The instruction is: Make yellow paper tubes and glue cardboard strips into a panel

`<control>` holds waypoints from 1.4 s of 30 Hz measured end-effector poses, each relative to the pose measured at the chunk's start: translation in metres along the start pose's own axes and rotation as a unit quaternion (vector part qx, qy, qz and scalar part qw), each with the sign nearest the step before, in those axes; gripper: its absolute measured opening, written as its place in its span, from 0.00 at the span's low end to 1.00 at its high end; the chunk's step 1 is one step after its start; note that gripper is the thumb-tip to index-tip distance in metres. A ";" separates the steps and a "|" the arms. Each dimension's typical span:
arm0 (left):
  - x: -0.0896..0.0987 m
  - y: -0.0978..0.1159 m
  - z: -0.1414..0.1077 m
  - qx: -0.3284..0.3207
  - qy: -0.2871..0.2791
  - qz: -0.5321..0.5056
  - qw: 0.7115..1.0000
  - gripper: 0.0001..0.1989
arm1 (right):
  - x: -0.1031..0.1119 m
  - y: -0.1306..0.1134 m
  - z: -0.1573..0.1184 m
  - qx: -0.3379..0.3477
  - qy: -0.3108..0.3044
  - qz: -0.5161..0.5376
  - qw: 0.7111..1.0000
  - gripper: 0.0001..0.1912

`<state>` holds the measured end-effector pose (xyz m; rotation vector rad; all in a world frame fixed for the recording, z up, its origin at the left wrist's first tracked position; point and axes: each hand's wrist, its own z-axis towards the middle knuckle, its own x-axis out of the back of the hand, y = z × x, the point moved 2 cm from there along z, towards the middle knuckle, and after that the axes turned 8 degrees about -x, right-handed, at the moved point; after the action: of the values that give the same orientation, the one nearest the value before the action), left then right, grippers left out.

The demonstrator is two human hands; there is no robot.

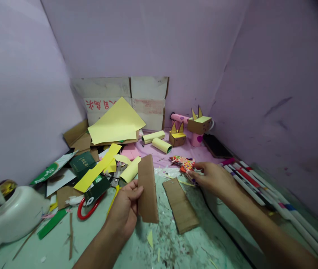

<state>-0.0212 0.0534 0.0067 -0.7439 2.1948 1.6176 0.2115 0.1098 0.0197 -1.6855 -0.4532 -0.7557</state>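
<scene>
Cardboard strip (148, 188) (brown) is left of floral piece (181, 162).

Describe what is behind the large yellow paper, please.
Behind the large yellow paper, whitish cardboard with red characters stands before the purple wall. Whatever the paper covers cannot be seen.

The white pot (16, 215) was cut off by the left edge, the forearms (99, 244) by the bottom edge. The left hand's fingers (132, 185) were partly hidden behind a cardboard strip (147, 190); the patterned piece (183, 163) was partly covered by the right hand's fingers (199, 165). The red handle (87, 217) was overlapped by a card (99, 189).
</scene>
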 end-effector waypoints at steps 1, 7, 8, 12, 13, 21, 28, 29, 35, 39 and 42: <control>0.000 0.000 0.000 0.003 -0.004 -0.001 1.000 0.09 | 0.003 -0.003 -0.010 0.002 0.021 -0.033 0.999 0.10; -0.001 -0.004 -0.001 -0.011 -0.021 0.011 1.000 0.10 | -0.020 -0.013 -0.060 0.026 -0.076 -0.236 0.968 0.14; 0.000 -0.004 0.000 -0.014 -0.023 0.013 1.000 0.10 | -0.024 -0.013 -0.062 0.028 -0.072 -0.241 0.967 0.14; 0.001 -0.004 0.001 -0.025 -0.019 0.028 0.999 0.10 | -0.029 -0.011 -0.060 0.023 -0.065 -0.252 0.965 0.13; 0.002 -0.004 0.001 -0.026 -0.018 0.034 0.999 0.10 | -0.029 -0.010 -0.058 0.019 -0.066 -0.247 0.967 0.14; 0.000 -0.007 0.001 -0.024 -0.002 0.058 0.998 0.12 | -0.030 -0.008 -0.056 -0.008 -0.070 -0.249 0.966 0.14; 0.000 -0.009 0.002 -0.020 -0.013 0.063 0.998 0.14 | -0.037 -0.003 -0.051 -0.001 -0.075 -0.128 0.989 0.11; 0.000 -0.009 0.001 -0.021 -0.011 0.065 0.998 0.14 | -0.039 0.000 -0.050 -0.009 -0.090 -0.042 0.995 0.12; -0.003 -0.011 0.001 -0.048 -0.009 0.069 0.996 0.17 | -0.048 0.004 -0.056 -0.065 -0.192 0.385 0.900 0.17; -0.003 -0.016 0.001 -0.060 -0.009 0.076 0.995 0.19 | -0.058 0.004 -0.061 -0.108 -0.213 0.470 0.850 0.16; -0.002 -0.018 0.002 -0.055 0.000 0.085 0.995 0.19 | -0.062 0.008 -0.060 -0.105 -0.210 0.469 0.852 0.17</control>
<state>-0.0095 0.0519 -0.0073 -0.5979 2.2366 1.8340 0.1573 0.0563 -0.0220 -1.9916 0.2032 0.3041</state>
